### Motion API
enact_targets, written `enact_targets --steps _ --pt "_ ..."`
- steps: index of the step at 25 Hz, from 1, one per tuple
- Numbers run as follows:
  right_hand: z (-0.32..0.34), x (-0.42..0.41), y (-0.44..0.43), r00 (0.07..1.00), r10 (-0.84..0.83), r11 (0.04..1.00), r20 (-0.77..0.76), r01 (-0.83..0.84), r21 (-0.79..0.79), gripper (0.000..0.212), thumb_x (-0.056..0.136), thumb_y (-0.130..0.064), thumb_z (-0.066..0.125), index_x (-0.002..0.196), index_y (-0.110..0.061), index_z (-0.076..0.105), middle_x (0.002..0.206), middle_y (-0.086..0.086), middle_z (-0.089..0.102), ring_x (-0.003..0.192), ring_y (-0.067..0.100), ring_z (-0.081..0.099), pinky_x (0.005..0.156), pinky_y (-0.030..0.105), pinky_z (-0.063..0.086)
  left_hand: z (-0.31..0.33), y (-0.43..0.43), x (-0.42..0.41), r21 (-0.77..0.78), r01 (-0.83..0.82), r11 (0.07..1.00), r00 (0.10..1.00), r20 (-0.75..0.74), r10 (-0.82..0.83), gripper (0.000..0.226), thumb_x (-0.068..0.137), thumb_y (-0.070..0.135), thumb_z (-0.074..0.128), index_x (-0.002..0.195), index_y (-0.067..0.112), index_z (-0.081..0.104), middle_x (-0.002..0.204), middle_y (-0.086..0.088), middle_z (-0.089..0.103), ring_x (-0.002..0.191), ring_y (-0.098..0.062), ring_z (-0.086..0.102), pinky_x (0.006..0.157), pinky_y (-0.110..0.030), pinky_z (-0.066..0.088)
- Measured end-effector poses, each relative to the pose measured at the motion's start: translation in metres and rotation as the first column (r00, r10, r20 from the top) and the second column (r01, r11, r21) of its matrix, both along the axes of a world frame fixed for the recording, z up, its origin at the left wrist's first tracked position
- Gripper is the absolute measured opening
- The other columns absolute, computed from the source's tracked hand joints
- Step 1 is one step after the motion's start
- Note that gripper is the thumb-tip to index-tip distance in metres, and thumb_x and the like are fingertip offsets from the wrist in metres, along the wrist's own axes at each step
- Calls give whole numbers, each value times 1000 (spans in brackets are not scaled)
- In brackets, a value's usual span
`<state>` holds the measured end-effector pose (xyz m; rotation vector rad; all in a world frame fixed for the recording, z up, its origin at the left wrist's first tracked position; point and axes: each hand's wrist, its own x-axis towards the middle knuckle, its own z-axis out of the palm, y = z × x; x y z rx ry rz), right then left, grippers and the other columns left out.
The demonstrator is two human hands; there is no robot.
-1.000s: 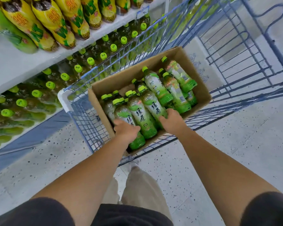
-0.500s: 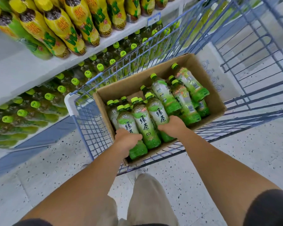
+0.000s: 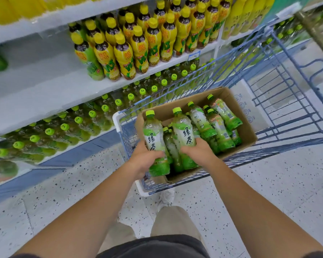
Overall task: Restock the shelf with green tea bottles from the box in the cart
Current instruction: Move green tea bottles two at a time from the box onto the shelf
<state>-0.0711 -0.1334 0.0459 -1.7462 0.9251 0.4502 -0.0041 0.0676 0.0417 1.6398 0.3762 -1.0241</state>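
A cardboard box [image 3: 247, 125] sits in a blue wire cart [image 3: 287, 94] and holds several green tea bottles with green caps. My left hand [image 3: 144, 161] grips one green tea bottle [image 3: 154, 138] near its base and holds it raised above the box's near-left corner. My right hand [image 3: 199, 150] grips a second green tea bottle [image 3: 184, 131], also lifted from the pile. More green tea bottles [image 3: 220, 123] lie in the box behind. The lower shelf [image 3: 93, 135] on the left holds rows of green-capped bottles.
The shelf above carries yellow-capped lemon tea bottles [image 3: 138, 45], with bare white shelf board [image 3: 35, 84] to their left. The cart's white corner [image 3: 117, 118] is close to the lower shelf. Speckled floor [image 3: 280, 183] lies around the cart, and my shoe [image 3: 166, 198] is under it.
Both hands have lifted a bottle each up out of the pile in the box. The view has tilted up, showing more of the shelves.
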Motion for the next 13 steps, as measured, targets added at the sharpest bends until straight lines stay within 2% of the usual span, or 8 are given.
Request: enact_targets --steps 3,6,8,10,13 --pt "22 19 57 999 21 999 45 -19 -40 25 70 -28 75 92 -23 63 89 -2 71 79 15 66 58 27 48 24 59 12 -31 -45 998 997 62 47 56 70 8 85 116 22 56 100 1 75 88 -17 74 70 -36 61" --pt "39 45 122 996 25 998 84 -19 -68 26 69 -29 74 92 -23 63 88 -1 69 80 18 66 64 32 53 42 124 33 -30 -72 997 989 127 75 61 75 10 83 123 23 47 112 -1 68 99 -20 68 79 -40 58" --pt "50 66 167 991 39 995 127 -27 -95 21 72 -28 75 85 -28 59 85 -6 67 76 10 64 57 28 49 52 170 50 -21 -65 998 978 195 67 61 77 11 82 123 23 45 113 -1 65 101 -20 66 86 -43 56" --pt "61 88 209 983 48 992 178 -27 -121 20 74 -29 76 81 -32 57 81 -16 64 70 -1 60 50 20 42 64 210 69 7 -61 998 960 273 57 61 77 12 82 121 23 42 110 1 63 97 -14 63 83 -39 55" --pt "70 124 265 971 66 988 228 -33 -148 19 76 -31 75 82 -31 57 78 -19 62 68 -6 57 48 16 38 77 263 101 70 -68 995 918 394 35 64 74 15 84 122 21 42 109 2 62 97 -14 62 81 -37 54"
